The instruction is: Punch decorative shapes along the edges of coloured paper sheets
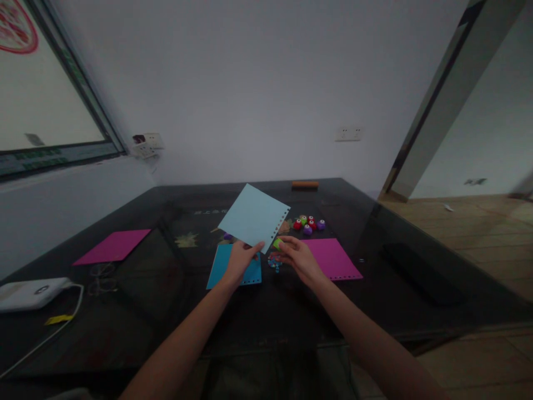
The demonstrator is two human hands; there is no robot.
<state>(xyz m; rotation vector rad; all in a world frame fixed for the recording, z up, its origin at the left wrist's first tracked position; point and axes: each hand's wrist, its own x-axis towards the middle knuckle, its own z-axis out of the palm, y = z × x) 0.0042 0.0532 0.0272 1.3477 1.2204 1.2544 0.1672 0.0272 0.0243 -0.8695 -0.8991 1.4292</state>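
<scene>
My left hand pinches the lower edge of a pale blue sheet of paper, holding it tilted above the table. A row of punched holes runs along the sheet's right edge. In the fingers of my right hand is a small green block, close to the sheet's lower corner. Beneath my left hand lies a blue punched sheet, partly covered. Below the green block rests a blue beaded string. A pink punched sheet lies to the right of my right hand.
Several small red, purple and green eyed toys sit behind the pink sheet. Another pink sheet lies left, near a white device with a cable. An orange-brown bar is at the back, and a dark flat object lies right.
</scene>
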